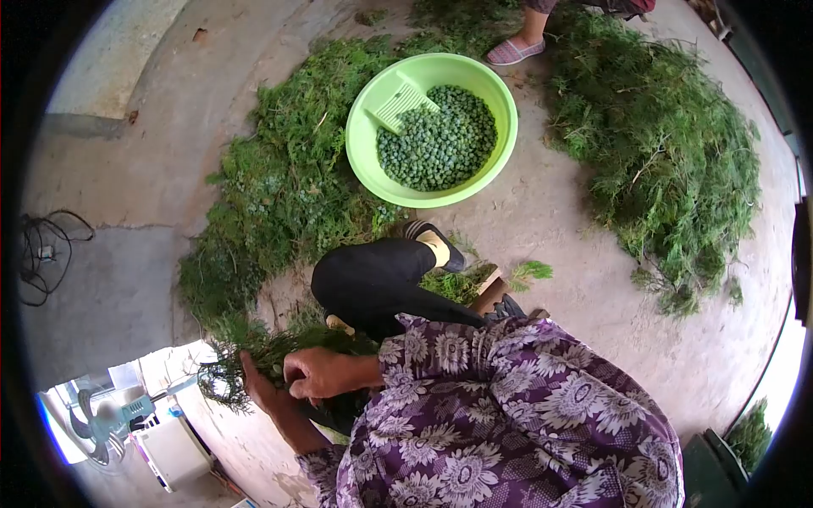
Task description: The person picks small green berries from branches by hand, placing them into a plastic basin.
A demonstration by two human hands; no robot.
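My left hand point(267, 391) is closed around a leafy evergreen branch point(318, 339), its thumb or a finger pointing up along the foliage. Beside it, my right hand point(320, 372) has its fingers curled in a pinch against the same greenery. What sits between those fingertips is too small and hidden to make out. Dark sprigs hang past my left hand at the lower left. Beyond my knee stands a light green plastic tub point(360, 173) with a ridged washboard section, holding many round green-blue berries point(440, 140).
Heaped evergreen branches point(288, 178) lie left of the tub, and another large pile point(652, 152) lies to the right. Another person's foot in a checked shoe point(515, 51) rests behind the tub. A fan point(110, 419) and tangled cable point(47, 254) are at the left.
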